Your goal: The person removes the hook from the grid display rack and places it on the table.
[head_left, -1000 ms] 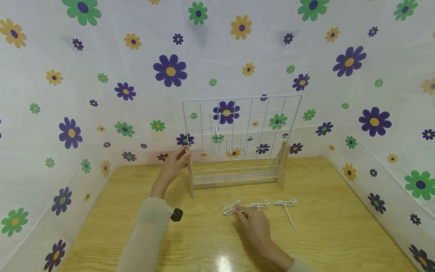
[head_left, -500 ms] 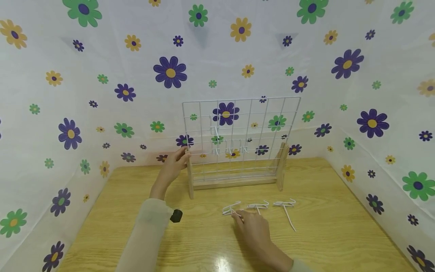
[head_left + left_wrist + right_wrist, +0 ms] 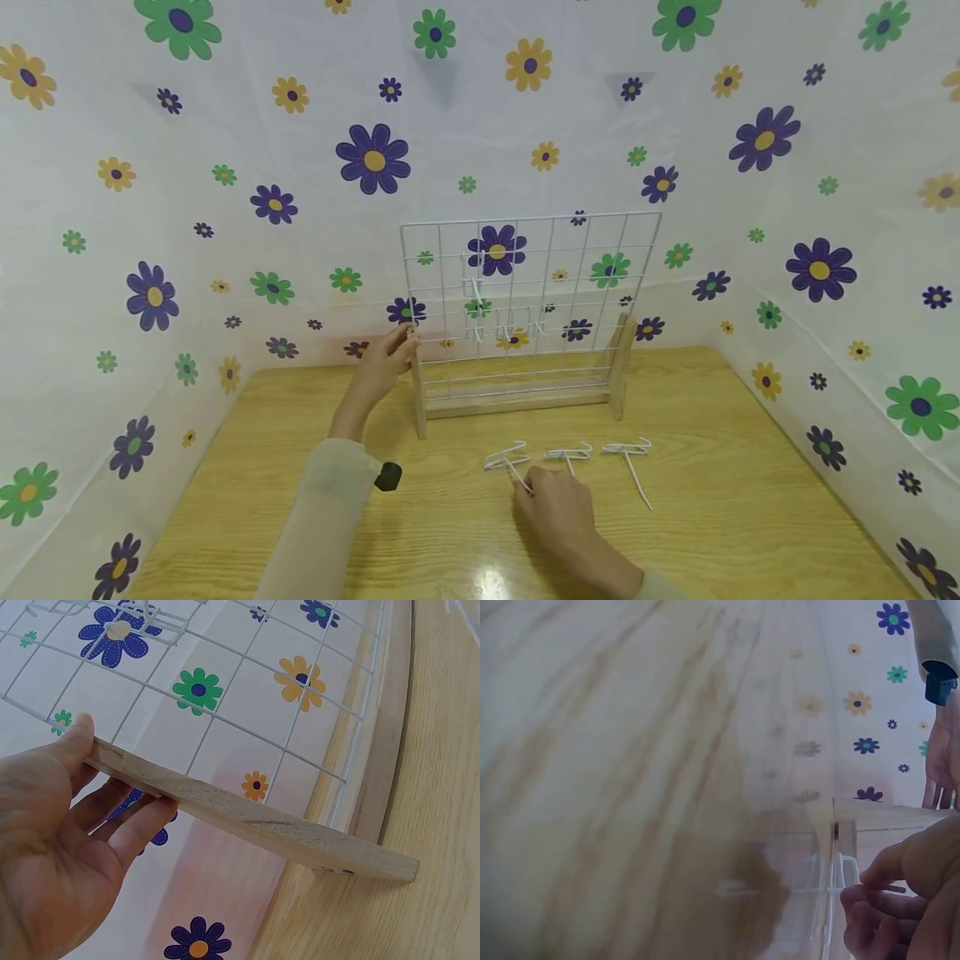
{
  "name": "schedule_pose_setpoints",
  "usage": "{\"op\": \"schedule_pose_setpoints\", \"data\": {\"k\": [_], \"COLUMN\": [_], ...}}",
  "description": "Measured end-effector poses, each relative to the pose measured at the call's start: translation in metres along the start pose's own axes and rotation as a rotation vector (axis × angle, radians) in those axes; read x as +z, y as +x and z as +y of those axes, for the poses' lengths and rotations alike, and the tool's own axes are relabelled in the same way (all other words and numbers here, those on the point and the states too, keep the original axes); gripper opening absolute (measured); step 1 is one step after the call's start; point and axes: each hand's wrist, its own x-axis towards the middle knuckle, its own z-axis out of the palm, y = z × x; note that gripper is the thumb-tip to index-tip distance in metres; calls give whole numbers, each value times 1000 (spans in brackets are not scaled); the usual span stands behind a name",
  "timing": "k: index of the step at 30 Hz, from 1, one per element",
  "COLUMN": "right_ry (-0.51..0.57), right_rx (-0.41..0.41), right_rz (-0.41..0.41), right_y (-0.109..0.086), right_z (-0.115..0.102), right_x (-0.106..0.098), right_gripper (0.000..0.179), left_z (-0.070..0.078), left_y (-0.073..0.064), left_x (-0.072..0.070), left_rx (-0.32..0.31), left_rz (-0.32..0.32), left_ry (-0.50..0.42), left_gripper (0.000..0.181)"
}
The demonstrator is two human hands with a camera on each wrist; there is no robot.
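My left hand (image 3: 381,365) holds the upper end of the left wooden upright (image 3: 419,400) of a stand. In the left wrist view the thumb lies on one side of this upright (image 3: 225,801), fingers on the other. A white wire grid panel (image 3: 532,219) stands in the frame, with several white hooks (image 3: 474,289) hung on it. Low over the table, my right hand (image 3: 561,510) pinches the long prong of a white wire hook (image 3: 507,460) between thumb and fingers. The right wrist view shows the hook's wire back (image 3: 847,861) beyond the fingertips.
Two more white wire hooks lie on the wooden table (image 3: 262,492): one close beside the right hand (image 3: 568,454), the other farther right (image 3: 628,450). A flower-printed white sheet (image 3: 450,125) encloses the back and sides. A black wrist device (image 3: 388,477) sits at the left sleeve.
My right hand has shifted slightly towards me, its fingers now farther down the prong from the hook's head. More of the prong shows, and the head has moved slightly left. Left hand stays put.
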Motion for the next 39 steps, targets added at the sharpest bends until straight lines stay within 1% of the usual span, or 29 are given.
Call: {"op": "schedule_pose_setpoints", "data": {"k": [4, 7, 10, 12, 19, 23, 26, 29, 34, 39], "right_ry": [49, 89, 116, 121, 112, 110, 125, 135, 118, 97], "right_rx": [19, 4, -27, -38, -63, -62, -61, -60, -56, -39], "right_rz": [-51, -78, -96, -103, -114, -118, -128, -134, -138, -126], "right_y": [1, 0, -2, -3, -4, -4, -3, -4, -5, -4], "right_z": [1, 2, 3, 4, 3, 2, 1, 1, 1, 1], "right_x": [2, 5, 6, 7, 7, 7, 7, 8, 9, 10], "right_gripper": [40, 38, 32, 32, 39, 44, 45, 40, 30, 28], "left_z": [-1, -1, -2, -1, -3, -4, -4, -5, -4, -5], "left_y": [0, 1, 1, 0, -1, 0, 1, 1, 0, 1], "left_x": [-1, -1, 0, 0, -1, -1, -1, -1, -2, -1], "left_rx": [-2, -5, -2, -1, 10, 28, 27, 27, 17, 16], "left_rz": [1, 3, 4, 3, -8, -5, -2, -4, 0, 1], "left_ry": [-1, -1, -1, -6, -23, -22, -15, -16, -25, -17], "left_gripper": [62, 62, 62, 63, 65, 64, 64, 64, 63, 63]}}
